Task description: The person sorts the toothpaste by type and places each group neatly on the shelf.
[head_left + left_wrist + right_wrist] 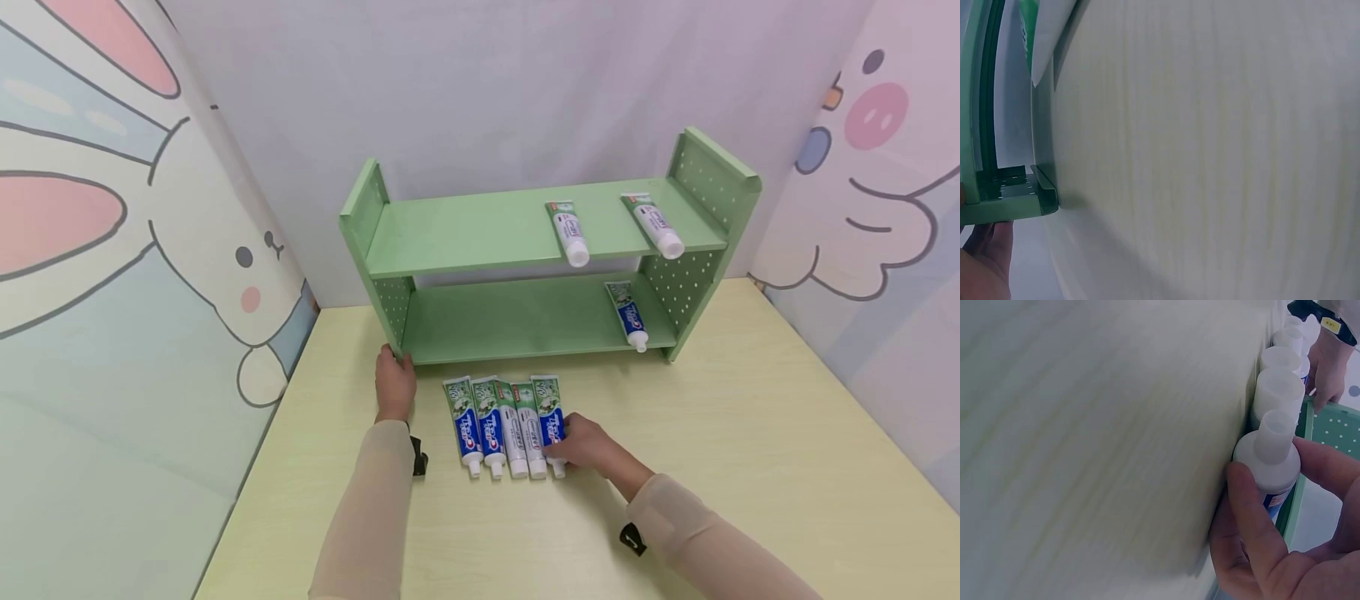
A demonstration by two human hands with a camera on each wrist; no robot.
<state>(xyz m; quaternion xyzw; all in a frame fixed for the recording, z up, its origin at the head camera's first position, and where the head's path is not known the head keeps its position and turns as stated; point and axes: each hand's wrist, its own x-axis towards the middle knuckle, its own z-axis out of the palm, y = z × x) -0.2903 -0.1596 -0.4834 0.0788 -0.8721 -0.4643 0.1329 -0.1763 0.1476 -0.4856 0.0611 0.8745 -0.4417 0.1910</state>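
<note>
Right hand pinches smooth, narrow-capped tube; left hand grips perforated green shelf

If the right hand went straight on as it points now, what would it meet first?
Past the blue tube it holds, the right hand would probably meet the white tube lying next to that one; whether the two touch is unclear.
</note>
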